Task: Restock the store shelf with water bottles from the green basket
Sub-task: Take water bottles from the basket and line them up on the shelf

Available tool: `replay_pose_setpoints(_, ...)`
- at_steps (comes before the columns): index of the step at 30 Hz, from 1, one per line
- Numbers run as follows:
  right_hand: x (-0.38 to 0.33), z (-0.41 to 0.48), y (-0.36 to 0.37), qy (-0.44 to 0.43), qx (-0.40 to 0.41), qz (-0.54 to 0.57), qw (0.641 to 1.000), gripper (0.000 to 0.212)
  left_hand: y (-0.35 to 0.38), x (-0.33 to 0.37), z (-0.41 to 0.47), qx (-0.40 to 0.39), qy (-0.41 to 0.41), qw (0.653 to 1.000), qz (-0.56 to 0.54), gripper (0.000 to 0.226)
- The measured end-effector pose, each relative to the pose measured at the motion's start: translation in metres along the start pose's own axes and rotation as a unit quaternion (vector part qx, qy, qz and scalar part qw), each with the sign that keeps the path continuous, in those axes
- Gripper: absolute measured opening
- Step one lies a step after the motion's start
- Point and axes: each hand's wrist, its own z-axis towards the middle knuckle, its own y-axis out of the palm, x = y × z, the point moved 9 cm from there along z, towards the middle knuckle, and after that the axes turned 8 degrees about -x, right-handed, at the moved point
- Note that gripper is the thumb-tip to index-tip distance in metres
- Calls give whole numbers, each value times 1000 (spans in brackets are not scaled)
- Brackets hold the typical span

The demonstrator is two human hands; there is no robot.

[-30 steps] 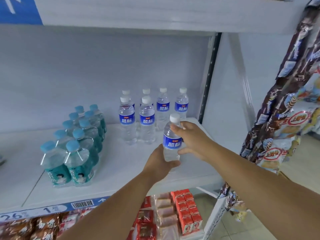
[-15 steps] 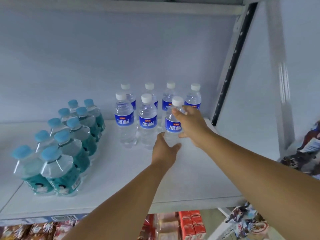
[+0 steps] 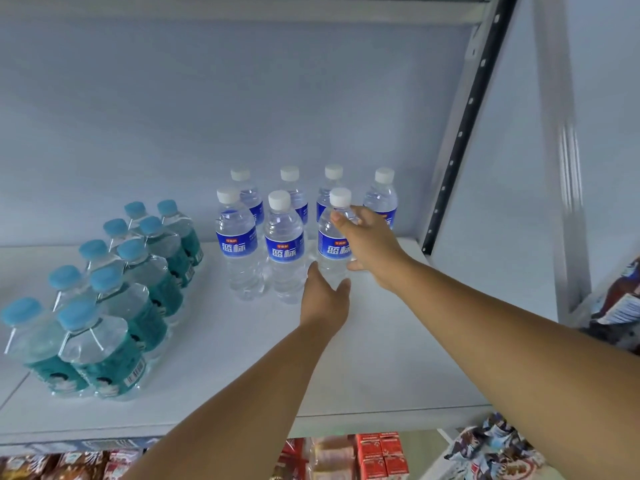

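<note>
Both bare forearms stretch forward, nearly straight. The right grip (image 3: 372, 247) curls round the upper part of a clear plastic water bottle with a blue label (image 3: 330, 251), thumb lower down; the left grip (image 3: 323, 299) cups its base

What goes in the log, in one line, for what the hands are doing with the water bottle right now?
blue-label water bottle: upright, front row of shelf | right hand: grips its upper part | left hand: cups its base
</note>
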Motion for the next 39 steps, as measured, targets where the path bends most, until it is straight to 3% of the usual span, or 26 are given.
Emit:
replay_pose_setpoints(4, 5, -1, -2, -14, 0, -6, 1000, 24, 2, -1, -10, -17, -25, 999, 30, 74)
replay_pose_setpoints(8, 15, -13, -4, 5, 28, -16, 999, 83, -7, -11, -25, -32, -49, 997, 53, 73)
replay_pose_setpoints(11, 22, -30, -11, 6, 64, -29, 997, 57, -21, -19, -45, -38, -49, 996, 60, 51)
replay_pose_setpoints(14, 39, -56, -4, 35, 52, -82, 995, 24, -32, -29, -68, -64, -42, 996, 54, 22)
replay_pose_setpoints(22, 88, -139, 33, 62, 44, -120, 990, 44, -45, -38, -142, -149, 44, 979, 129, 16)
replay_pose_setpoints(26, 98, -183, 52, 45, 14, -148, 988, 16, -60, -59, -179, -172, 56, 966, 185, 18)
replay_pose_setpoints(30, 96, -209, 68, -5, -22, -243, 970, 12, -85, -80, -205, -162, 61, 954, 243, 18)
replay_pose_setpoints(39, 133, -259, 118, -18, -73, -288, 955, 16, -112, -127, -253, -141, 0, 962, 235, 20)
